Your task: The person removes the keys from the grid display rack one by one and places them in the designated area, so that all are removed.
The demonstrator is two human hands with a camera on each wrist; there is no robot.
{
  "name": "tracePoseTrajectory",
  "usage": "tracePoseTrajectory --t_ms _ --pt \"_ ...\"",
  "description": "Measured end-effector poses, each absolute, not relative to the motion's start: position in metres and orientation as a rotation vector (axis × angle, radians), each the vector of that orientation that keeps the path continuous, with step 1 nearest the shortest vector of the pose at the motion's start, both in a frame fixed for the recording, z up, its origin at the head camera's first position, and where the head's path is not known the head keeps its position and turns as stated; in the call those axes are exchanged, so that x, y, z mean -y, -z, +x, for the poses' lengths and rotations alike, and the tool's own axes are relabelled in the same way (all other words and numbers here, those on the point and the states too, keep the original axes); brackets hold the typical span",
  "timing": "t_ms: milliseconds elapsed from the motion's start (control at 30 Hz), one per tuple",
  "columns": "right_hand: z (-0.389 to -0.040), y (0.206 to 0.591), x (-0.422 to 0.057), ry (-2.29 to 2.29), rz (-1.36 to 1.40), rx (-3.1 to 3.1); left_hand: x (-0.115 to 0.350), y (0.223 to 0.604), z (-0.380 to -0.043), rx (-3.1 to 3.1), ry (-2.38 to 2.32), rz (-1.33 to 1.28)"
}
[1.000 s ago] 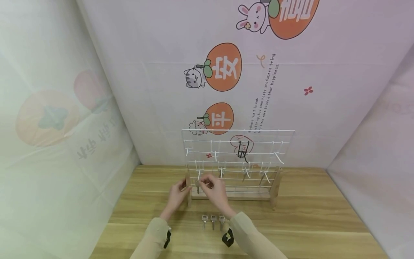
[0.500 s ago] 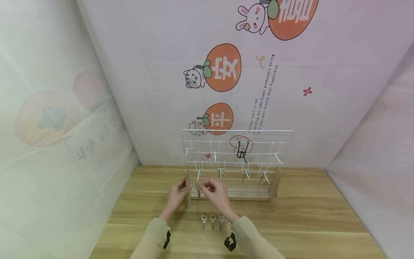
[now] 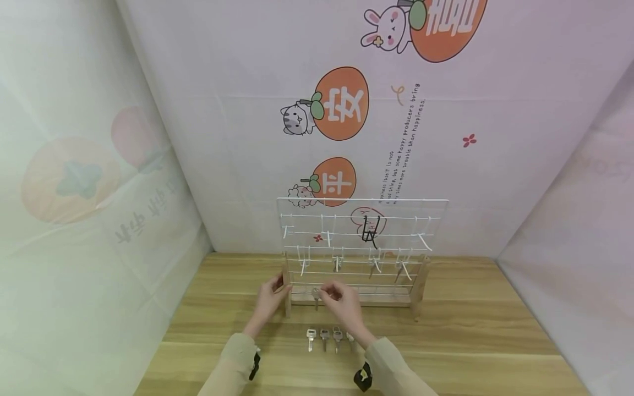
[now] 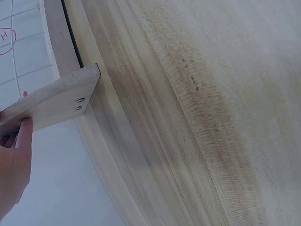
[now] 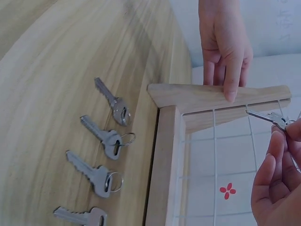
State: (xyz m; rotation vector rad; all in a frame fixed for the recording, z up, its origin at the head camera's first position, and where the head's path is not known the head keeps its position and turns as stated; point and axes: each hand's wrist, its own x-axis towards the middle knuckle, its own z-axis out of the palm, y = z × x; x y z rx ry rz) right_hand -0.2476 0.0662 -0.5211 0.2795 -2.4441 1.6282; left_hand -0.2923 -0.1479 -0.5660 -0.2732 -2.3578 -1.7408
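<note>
My right hand [image 3: 344, 303] pinches a key [image 3: 316, 296] between thumb and fingertips, its blade hanging down, in front of the lower left of a white wire grid rack [image 3: 364, 199]. In the right wrist view this key [image 5: 270, 116] points toward the rack's side. With my left hand [image 3: 269, 301] I grip the rack's left wooden post [image 3: 287, 297]; in the right wrist view its fingers straddle the post. Several keys [image 3: 311, 338] lie in a row on the table before the rack, some with small rings [image 5: 116, 181].
Keys [image 3: 373, 269] hang on three lower white hooks; the lower left hook [image 3: 304, 268] shows no key. More white hooks and a black hook [image 3: 370, 231] sit higher on the grid. Printed cloth walls [image 3: 247, 137] enclose the wooden table [image 3: 470, 330] behind and at both sides.
My right hand has moved down and to the right with the key, away from the lower left hook. Another key in the row shows beside the right wrist. The left hand stays on the post.
</note>
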Motion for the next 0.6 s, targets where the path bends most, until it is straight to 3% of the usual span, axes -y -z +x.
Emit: tracePoseTrajectory --t_ms 433,600 --pt "-0.238 0.543 -0.094 -1.721 0.177 2.474 0.153 0.573 -0.296 2.287 1.745 -0.369" --pt "-0.237 0.554 -0.107 -1.69 0.139 2.489 0.151 0.57 -0.294 2.337 1.787 -0.274"
